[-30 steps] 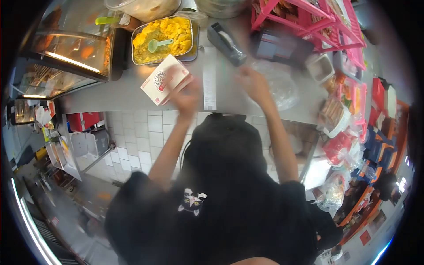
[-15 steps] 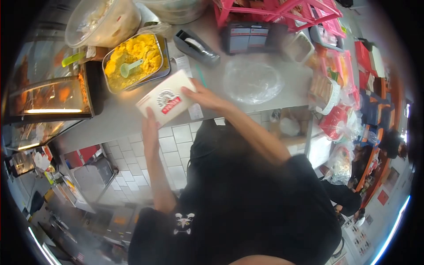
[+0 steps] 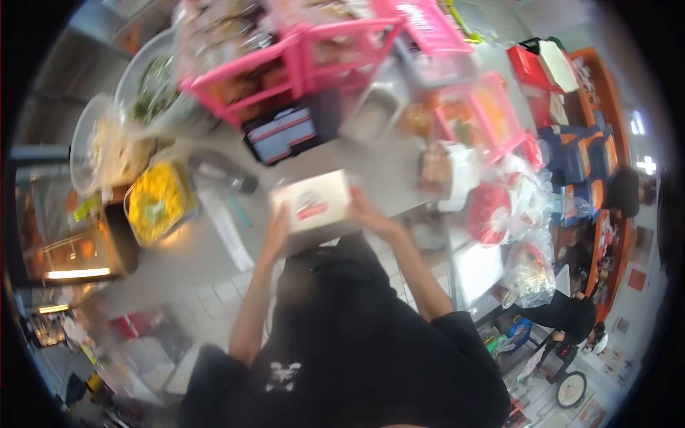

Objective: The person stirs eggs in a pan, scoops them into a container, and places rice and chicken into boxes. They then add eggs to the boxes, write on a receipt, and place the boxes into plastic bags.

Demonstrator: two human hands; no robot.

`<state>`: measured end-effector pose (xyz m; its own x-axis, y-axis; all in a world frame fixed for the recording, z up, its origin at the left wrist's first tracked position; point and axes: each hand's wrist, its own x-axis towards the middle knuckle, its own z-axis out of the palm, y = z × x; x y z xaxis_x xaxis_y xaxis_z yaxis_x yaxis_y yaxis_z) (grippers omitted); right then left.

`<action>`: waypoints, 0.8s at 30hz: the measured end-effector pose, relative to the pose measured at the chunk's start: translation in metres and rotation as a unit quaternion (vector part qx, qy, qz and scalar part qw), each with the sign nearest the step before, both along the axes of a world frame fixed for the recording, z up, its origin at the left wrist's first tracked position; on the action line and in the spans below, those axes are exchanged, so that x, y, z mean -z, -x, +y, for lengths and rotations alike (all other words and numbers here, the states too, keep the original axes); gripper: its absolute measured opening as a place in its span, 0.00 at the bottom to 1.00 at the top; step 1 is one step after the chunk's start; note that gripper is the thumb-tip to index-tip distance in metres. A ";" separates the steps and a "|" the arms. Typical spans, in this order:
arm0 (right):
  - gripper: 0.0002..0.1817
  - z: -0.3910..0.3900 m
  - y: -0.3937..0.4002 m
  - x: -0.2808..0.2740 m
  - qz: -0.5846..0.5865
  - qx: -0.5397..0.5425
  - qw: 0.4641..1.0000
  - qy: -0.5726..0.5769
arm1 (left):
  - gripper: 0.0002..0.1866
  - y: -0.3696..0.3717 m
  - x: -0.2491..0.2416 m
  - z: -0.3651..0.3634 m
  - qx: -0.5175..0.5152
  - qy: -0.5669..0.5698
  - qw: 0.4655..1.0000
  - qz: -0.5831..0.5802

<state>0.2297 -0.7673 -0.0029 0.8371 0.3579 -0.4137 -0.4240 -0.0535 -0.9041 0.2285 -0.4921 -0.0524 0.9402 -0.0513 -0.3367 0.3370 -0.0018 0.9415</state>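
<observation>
A cream-coloured cardboard box [image 3: 312, 202] with a red and grey printed logo on its top is held between both hands, at the front edge of the metal counter [image 3: 389, 160]. My left hand [image 3: 277, 232] grips its left side. On the opposite side, my right hand [image 3: 367, 214] is closed around the edge. Motion blurs the fingers and the print. Behind the box lies a black case with pale blue-grey panels [image 3: 282, 135].
Left on the counter stands a tray of yellow food [image 3: 155, 203], beside a dark handheld device [image 3: 225, 173]. Large plastic bowls [image 3: 153, 85] and a pink basket [image 3: 300, 60] are at the back. Knotted plastic bags [image 3: 492, 214] lie right. Another person [image 3: 564, 317] is far right.
The view has swung, so the counter's contents appear shifted left. The box, tilted before, is now nearly level and further right along the counter. Both hands have kept hold of it.
</observation>
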 end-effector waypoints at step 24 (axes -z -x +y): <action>0.21 -0.326 -0.349 -0.021 -0.260 0.250 0.860 0.363 | 0.21 -0.026 -0.121 -0.062 -0.158 -0.439 0.881 -0.075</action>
